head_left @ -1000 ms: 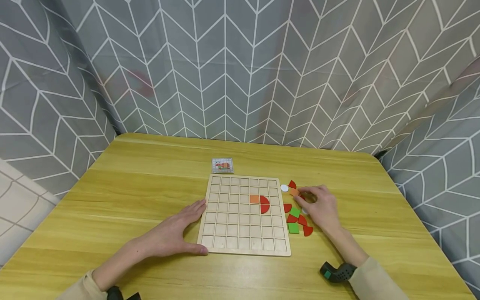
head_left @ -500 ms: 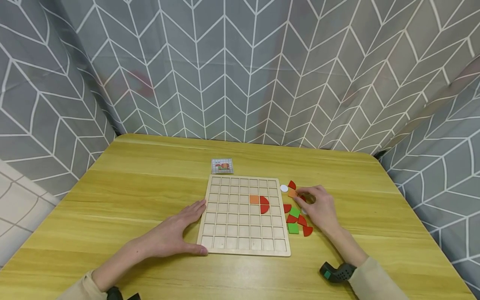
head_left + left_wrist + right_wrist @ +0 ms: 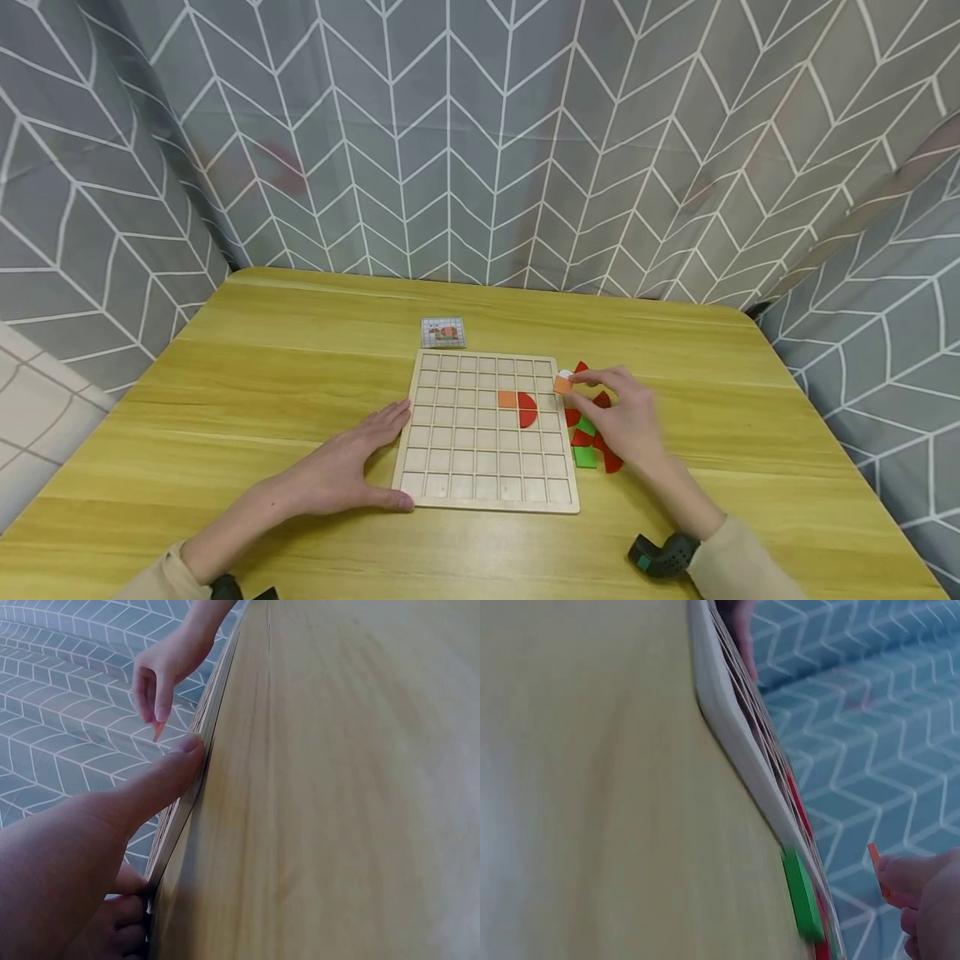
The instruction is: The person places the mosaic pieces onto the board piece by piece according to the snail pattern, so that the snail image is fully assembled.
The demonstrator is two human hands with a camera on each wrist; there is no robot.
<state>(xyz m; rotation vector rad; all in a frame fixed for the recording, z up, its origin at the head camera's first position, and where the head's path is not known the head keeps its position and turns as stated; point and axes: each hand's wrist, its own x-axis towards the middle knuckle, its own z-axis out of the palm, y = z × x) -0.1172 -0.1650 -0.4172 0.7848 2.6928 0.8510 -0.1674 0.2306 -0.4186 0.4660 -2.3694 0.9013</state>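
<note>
My right hand pinches an orange square tile between thumb and fingertips, above the right edge of a wooden grid board. In the right wrist view the pinched tile is seen edge-on, raised off the table. My left hand rests against the board's left side, fingers straight, thumb at the near left corner; its thumb touches the rim in the left wrist view. On the grid lie an orange square and two red quarter-circles beside it, forming a half-disc.
Right of the board lie several loose red quarter-circles and green squares, some partly behind my right hand. A white disc is half covered by the held tile. A small picture card lies beyond the board on the wooden table.
My right hand has picked up the orange square from among the loose pieces and carried it left to the board's right edge. My left hand and the board stay in place.
</note>
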